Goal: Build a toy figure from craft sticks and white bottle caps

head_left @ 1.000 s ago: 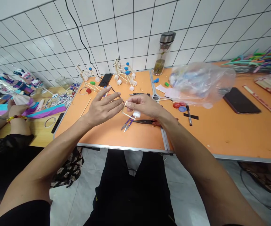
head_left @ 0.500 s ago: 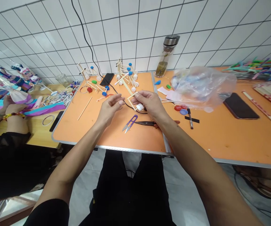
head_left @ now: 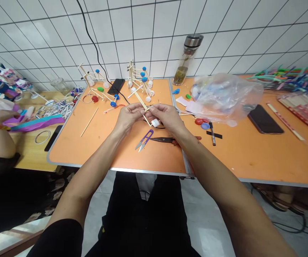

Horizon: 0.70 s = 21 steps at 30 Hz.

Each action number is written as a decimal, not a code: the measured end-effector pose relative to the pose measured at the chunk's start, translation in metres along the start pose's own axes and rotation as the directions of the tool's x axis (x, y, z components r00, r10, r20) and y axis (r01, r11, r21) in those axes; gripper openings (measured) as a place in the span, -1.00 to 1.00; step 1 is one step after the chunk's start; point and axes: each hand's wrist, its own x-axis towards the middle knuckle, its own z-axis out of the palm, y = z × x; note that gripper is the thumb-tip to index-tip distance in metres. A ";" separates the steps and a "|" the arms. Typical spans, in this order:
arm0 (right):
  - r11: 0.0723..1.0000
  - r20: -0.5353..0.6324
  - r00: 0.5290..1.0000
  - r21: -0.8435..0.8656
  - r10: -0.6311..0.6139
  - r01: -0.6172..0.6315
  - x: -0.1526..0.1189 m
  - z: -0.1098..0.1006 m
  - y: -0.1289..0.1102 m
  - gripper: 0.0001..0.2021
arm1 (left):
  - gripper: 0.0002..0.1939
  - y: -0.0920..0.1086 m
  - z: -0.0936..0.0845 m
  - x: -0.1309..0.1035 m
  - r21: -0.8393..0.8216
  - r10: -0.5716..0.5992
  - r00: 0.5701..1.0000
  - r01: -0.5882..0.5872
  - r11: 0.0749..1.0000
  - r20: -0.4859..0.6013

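Observation:
Both hands meet above the orange table. My right hand (head_left: 166, 116) is closed, thumb and fingers pinching a joint of pale wooden sticks (head_left: 140, 99), which cross at a slant. From the left, my left hand (head_left: 128, 116) pinches at the same crossing, its fingertips partly hidden behind the sticks. A white piece (head_left: 155, 123) shows just under my right fingers. Nearer to me lie purple-handled thread snips (head_left: 144, 140) and dark-jawed pliers (head_left: 162, 140), partly covered by my right wrist. Behind my hands stand two stick models with blue and white round pieces, a left one (head_left: 104, 93) and a right one (head_left: 144, 79).
A single stick (head_left: 89, 122) lies to the left. At the back are a phone (head_left: 116, 86) and a glass tea bottle (head_left: 187, 60). To the right are a plastic bag (head_left: 226, 94), a pen (head_left: 212, 134) and another phone (head_left: 265, 119). A co-worker's arm (head_left: 0, 134) is at far left.
My left hand has moved right and closed at the stick crossing, where its fingers were apart from it before. My right hand keeps its pinch. The view has shifted slightly.

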 end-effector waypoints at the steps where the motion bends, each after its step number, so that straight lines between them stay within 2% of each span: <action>1: 1.000 0.006 1.000 -0.011 0.007 -0.007 0.001 -0.001 0.000 -0.51 | -0.36 0.000 -0.001 0.001 0.004 -0.005 1.000 0.005 1.000 0.008; 5: 0.999 0.029 0.999 -0.034 0.032 -0.031 0.004 -0.006 0.004 -0.55 | -0.37 0.004 -0.005 0.002 0.038 -0.046 0.997 0.043 0.998 0.058; 10: 0.985 0.028 0.999 -0.170 0.035 -0.030 0.008 -0.012 0.010 -0.58 | -0.51 0.006 -0.009 0.003 0.074 -0.091 0.994 0.087 0.993 0.054; 21: 0.984 0.016 0.991 -0.118 0.136 -0.133 0.004 -0.008 0.008 -0.65 | -0.69 0.004 -0.016 0.007 0.093 -0.139 0.987 0.131 0.987 0.078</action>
